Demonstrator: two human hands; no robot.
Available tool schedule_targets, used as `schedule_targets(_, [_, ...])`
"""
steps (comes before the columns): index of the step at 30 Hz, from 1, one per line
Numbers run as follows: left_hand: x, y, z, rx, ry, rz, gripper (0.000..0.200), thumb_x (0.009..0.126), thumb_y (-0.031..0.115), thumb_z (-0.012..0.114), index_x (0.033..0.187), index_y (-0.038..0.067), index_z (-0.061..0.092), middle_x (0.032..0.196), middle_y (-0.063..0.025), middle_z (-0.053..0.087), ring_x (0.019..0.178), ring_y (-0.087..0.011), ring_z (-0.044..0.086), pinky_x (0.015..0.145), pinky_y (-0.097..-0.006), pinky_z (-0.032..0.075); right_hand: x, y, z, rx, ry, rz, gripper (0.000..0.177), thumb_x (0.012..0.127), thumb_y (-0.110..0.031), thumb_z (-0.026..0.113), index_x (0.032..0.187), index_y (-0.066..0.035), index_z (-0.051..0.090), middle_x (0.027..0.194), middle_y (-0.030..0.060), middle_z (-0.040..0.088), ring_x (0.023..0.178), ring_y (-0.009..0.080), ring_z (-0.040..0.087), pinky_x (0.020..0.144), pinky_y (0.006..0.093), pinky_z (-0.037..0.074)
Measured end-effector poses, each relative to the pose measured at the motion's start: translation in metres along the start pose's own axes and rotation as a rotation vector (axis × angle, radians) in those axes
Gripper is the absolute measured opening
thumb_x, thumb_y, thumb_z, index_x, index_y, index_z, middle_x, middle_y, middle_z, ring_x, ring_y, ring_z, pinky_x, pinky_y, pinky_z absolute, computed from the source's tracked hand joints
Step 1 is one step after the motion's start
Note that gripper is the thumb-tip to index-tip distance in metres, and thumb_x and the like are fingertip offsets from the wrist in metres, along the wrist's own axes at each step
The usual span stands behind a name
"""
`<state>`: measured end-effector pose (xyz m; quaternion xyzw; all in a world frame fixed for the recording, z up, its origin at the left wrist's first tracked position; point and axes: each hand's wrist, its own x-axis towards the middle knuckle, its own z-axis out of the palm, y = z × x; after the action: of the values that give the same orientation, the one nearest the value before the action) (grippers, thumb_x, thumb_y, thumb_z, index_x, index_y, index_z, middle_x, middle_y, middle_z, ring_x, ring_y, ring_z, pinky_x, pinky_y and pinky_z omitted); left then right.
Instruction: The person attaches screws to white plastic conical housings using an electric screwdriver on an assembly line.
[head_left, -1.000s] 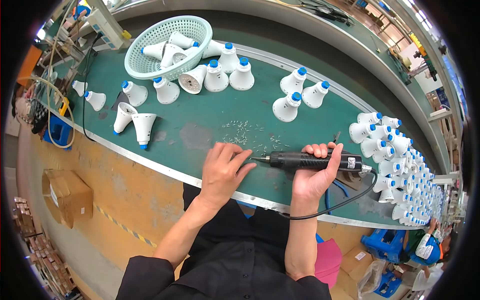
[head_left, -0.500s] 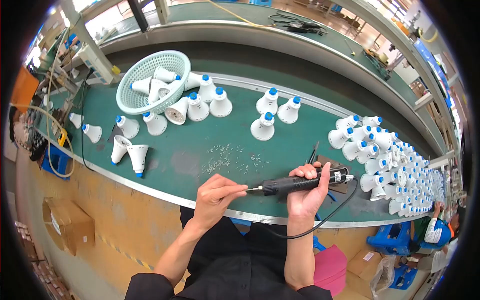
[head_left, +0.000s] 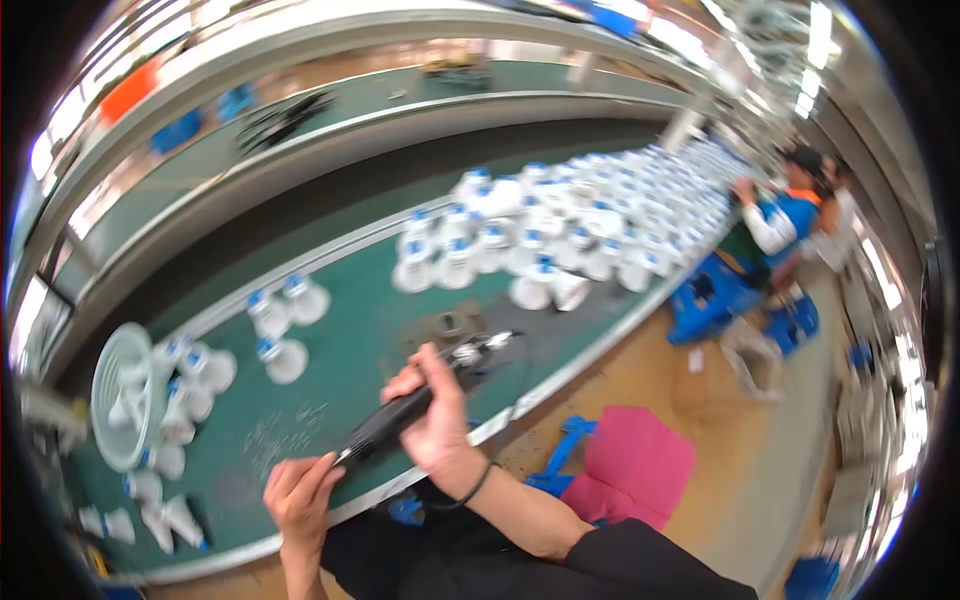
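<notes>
My right hand (head_left: 435, 415) is wrapped round the black body of a corded electric screwdriver (head_left: 385, 425), held slanting above the green bench. At its lower left end, my left hand (head_left: 300, 495) has thumb and fingers pinched together on the bit (head_left: 343, 456). Whether a small screw is also between those fingers is hidden. Just beyond the left hand lie many tiny pale pieces, perhaps screws (head_left: 285, 435), scattered on the mat. Three white cone-shaped bulb housings with blue caps (head_left: 285, 360) stand past them. The view is blurred by motion.
A pale green basket (head_left: 103, 400) holding housings stands at left, with more around it. A dense crowd of housings (head_left: 540, 235) fills the right of the bench (head_left: 350, 300). Nearby is a dark block (head_left: 450, 325). A person in a blue vest (head_left: 790, 220) works farther right.
The view has swung right and tilted, showing more housings and the co-worker. Both hands still hold the screwdriver in much the same grip, appearing lower left in the picture.
</notes>
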<state>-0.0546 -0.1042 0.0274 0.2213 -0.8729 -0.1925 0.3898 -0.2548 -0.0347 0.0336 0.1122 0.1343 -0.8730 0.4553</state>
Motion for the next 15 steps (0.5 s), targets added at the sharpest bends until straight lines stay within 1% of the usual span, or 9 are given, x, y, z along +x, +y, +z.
schedule_targets(1, [0.01,0.006,-0.004,0.025,-0.048,0.053,0.038,0.066,0.017,0.085,0.1,0.006,0.075,0.087,-0.0086,0.068,0.076,-0.026,0.063,0.067,-0.0372,0.048,0.0,-0.005,-0.003,0.027,0.012,0.024,0.024,0.091,-0.028,0.073,0.09,-0.011,0.056,0.069,-0.0023,0.05,0.066,0.0113,0.052,0.073,0.0287,0.048])
schedule_targets(2, [0.017,0.008,-0.008,0.066,-0.106,0.058,0.045,0.069,0.025,0.084,0.108,0.005,0.072,0.096,-0.0119,0.067,0.084,-0.0304,0.062,0.072,-0.0394,0.049,0.0,-0.009,-0.007,0.01,0.005,0.004,0.026,0.091,-0.03,0.073,0.091,-0.011,0.055,0.069,-0.0026,0.05,0.068,0.0114,0.052,0.075,0.0289,0.047])
schedule_targets(4, [0.039,-0.004,-0.017,0.069,-0.09,0.146,0.043,0.078,0.025,0.078,0.114,0.003,0.069,0.102,-0.014,0.066,0.089,-0.0334,0.061,0.077,-0.0422,0.049,-0.004,-0.018,-0.009,-0.011,0.014,-0.039,0.026,0.091,-0.031,0.073,0.092,-0.012,0.055,0.07,-0.0028,0.05,0.069,0.0112,0.052,0.076,0.0283,0.047])
schedule_targets(6, [0.068,-0.018,-0.023,0.334,-0.155,0.274,0.042,0.087,0.019,0.07,0.125,0.002,0.063,0.113,-0.0159,0.064,0.103,-0.0345,0.061,0.087,-0.0453,0.048,-0.009,-0.028,-0.011,-0.027,0.026,-0.065,0.025,0.092,-0.032,0.072,0.093,-0.012,0.055,0.07,-0.003,0.05,0.07,0.0109,0.052,0.076,0.0279,0.046])
schedule_targets(8, [0.101,-0.021,-0.013,0.695,-0.247,0.456,0.049,0.086,0.004,0.063,0.135,0.004,0.055,0.125,-0.016,0.059,0.119,-0.0337,0.055,0.102,-0.0471,0.042,-0.014,-0.036,-0.016,-0.04,0.022,-0.086,0.025,0.092,-0.032,0.072,0.093,-0.012,0.056,0.071,-0.0029,0.05,0.07,0.0108,0.051,0.076,0.0278,0.045])
schedule_targets(9, [0.113,-0.03,-0.012,0.917,-0.419,0.541,0.062,0.082,-0.001,0.057,0.143,0.004,0.045,0.134,-0.0162,0.053,0.131,-0.0325,0.047,0.117,-0.0493,0.029,-0.016,-0.039,-0.018,-0.036,0.02,-0.094,0.025,0.092,-0.032,0.072,0.093,-0.012,0.056,0.071,-0.0029,0.05,0.07,0.0107,0.051,0.075,0.028,0.045])
schedule_targets(12, [0.122,-0.081,0.015,1.065,-0.503,0.679,0.056,0.083,-0.002,0.054,0.139,-0.001,0.049,0.128,-0.0165,0.056,0.129,-0.0319,0.048,0.119,-0.0525,0.027,-0.02,-0.044,-0.025,-0.023,0.013,-0.112,0.025,0.092,-0.031,0.072,0.093,-0.012,0.056,0.07,-0.0028,0.05,0.071,0.0108,0.051,0.074,0.028,0.046])
schedule_targets(13, [0.122,-0.103,0.021,1.131,-0.551,0.701,0.051,0.086,0.003,0.052,0.137,-0.003,0.049,0.121,-0.016,0.058,0.125,-0.0299,0.05,0.119,-0.0539,0.026,-0.023,-0.047,-0.025,-0.029,0.018,-0.128,0.024,0.092,-0.03,0.073,0.091,-0.012,0.056,0.071,-0.0027,0.051,0.071,0.011,0.051,0.073,0.0281,0.046])
schedule_targets(15, [0.118,-0.137,0.033,1.168,-0.571,0.7,0.051,0.086,0.003,0.053,0.136,-0.003,0.05,0.117,-0.0152,0.058,0.121,-0.0291,0.051,0.12,-0.0543,0.025,-0.028,-0.052,-0.027,-0.036,0.04,-0.131,0.024,0.091,-0.029,0.073,0.089,-0.013,0.056,0.071,-0.0026,0.051,0.071,0.011,0.051,0.073,0.028,0.046])
